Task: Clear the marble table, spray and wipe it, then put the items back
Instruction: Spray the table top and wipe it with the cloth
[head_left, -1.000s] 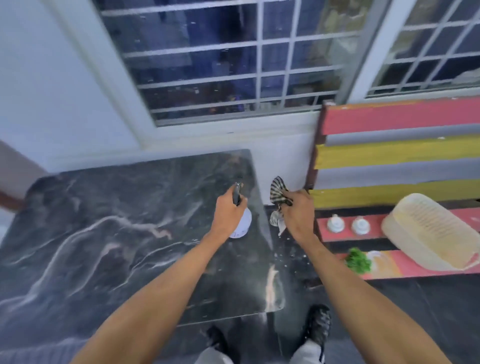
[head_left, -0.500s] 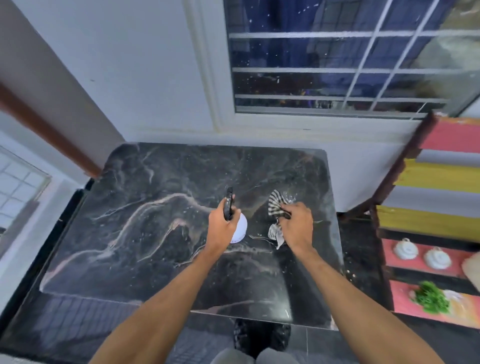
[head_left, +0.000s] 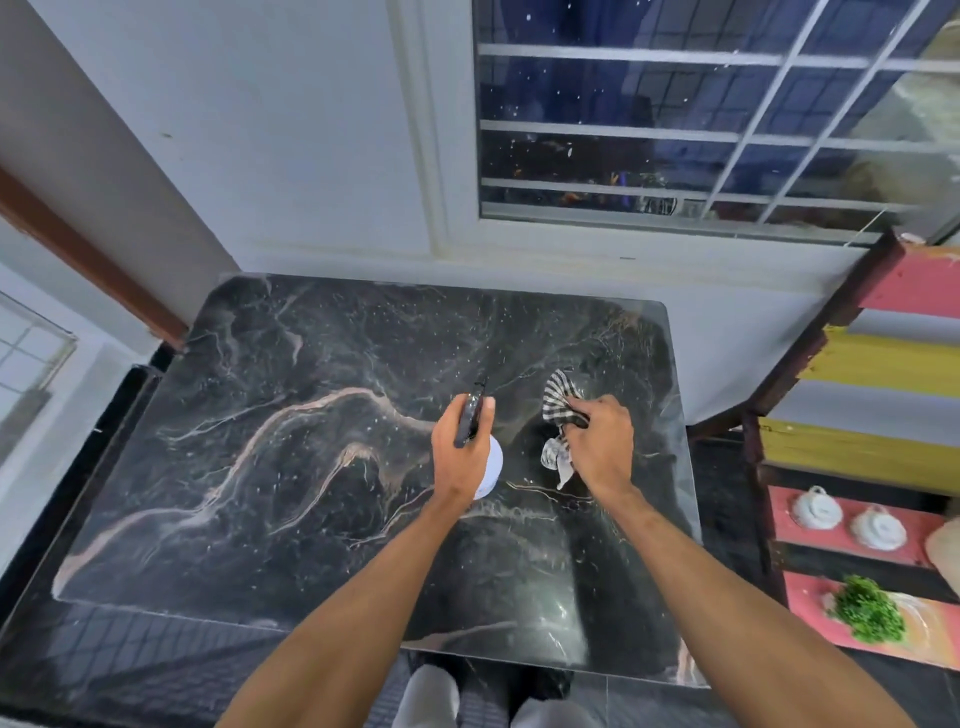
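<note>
A black marble table (head_left: 291, 467) with pale veins fills the middle of the head view, speckled with fine droplets. Above its right-centre, my left hand (head_left: 460, 449) grips a spray bottle (head_left: 491, 465) with a white body and a black trigger head pointing away from me. Just to the right, my right hand (head_left: 600, 441) holds a bunched black-and-white checked cloth (head_left: 558, 402), whose ends stick out above and below my fingers. Both hands hover over the table top.
A striped pink, yellow and grey bench (head_left: 883, 374) stands right of the table, holding two white lidded pots (head_left: 847, 519) and a green plant (head_left: 867, 616). A barred window (head_left: 701, 130) and white wall lie behind. My feet show below the table's near edge.
The view has swung left, bringing the whole table into sight and pushing the bench to the right edge. Both hands now hang over the table, still holding bottle and cloth.
</note>
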